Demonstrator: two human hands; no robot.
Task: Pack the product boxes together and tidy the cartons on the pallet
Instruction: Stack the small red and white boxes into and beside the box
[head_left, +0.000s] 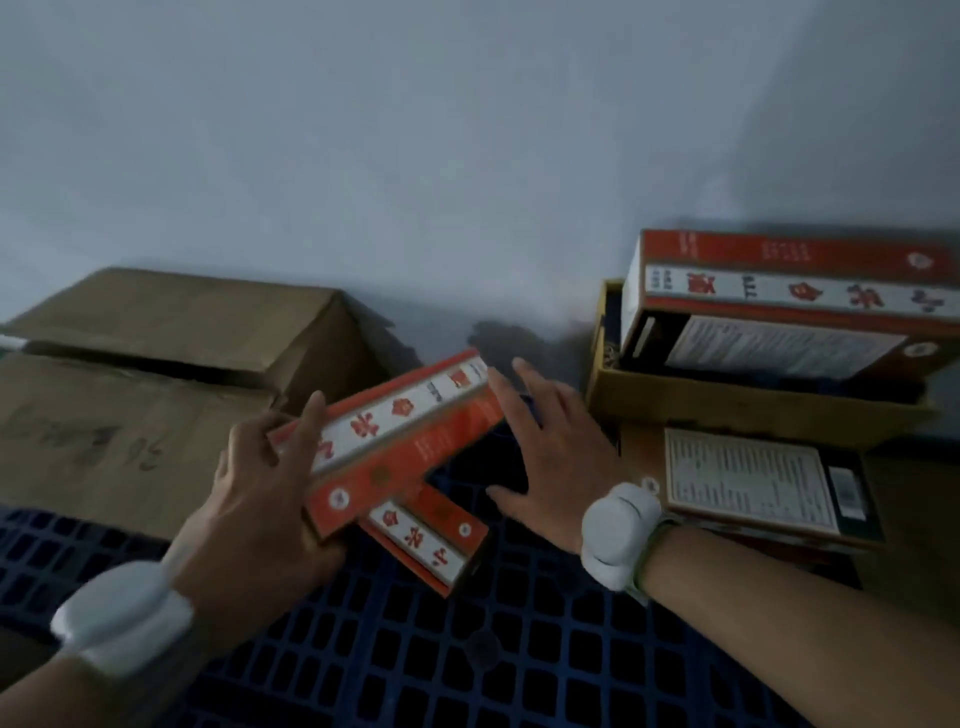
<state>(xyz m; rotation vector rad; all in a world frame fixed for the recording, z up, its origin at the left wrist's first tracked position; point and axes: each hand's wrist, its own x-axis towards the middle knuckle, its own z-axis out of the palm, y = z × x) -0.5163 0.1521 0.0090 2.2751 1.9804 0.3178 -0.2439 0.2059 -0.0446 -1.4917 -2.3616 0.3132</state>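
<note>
My left hand (260, 483) grips the near end of a long orange and white product box (395, 441), held tilted above the dark blue grid pallet (467, 649). A second box of the same kind (431, 535) lies on the pallet just under it. My right hand (550, 447) is spread open beside the far end of the held box, fingertips at its edge. To the right, another orange and white box (779, 286) lies across an open yellow carton (727, 400). A flat box with a white label (753, 483) lies in front of that carton.
A large brown carton (130, 395) with loose top flaps stands at the left on the pallet. A grey wall (467, 156) rises right behind everything. White bands sit on both wrists.
</note>
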